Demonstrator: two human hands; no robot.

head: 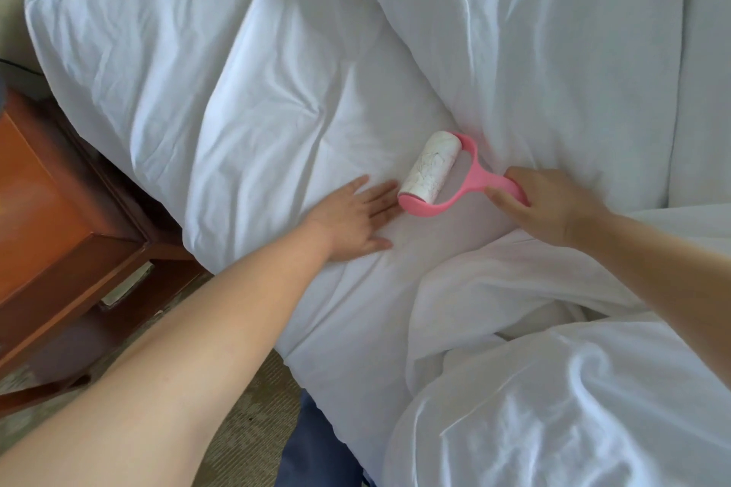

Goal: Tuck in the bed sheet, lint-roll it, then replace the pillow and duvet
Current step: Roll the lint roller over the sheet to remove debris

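A pink lint roller (pixel 435 175) with a white sticky roll marked by hairs lies on the white bed sheet (pixel 356 289). My right hand (pixel 550 206) grips its pink handle. My left hand (pixel 352 219) rests flat on the sheet just left of the roll, fingers straight. A white pillow (pixel 166 63) lies at the upper left of the bed. A second pillow (pixel 534 51) sits at the upper right. The crumpled white duvet (pixel 573 387) is bunched at the lower right.
A wooden nightstand (pixel 51 217) stands left of the bed, close to the mattress edge. Patterned carpet (pixel 253 407) shows below, with my blue trouser leg (pixel 312 451) against the bed side.
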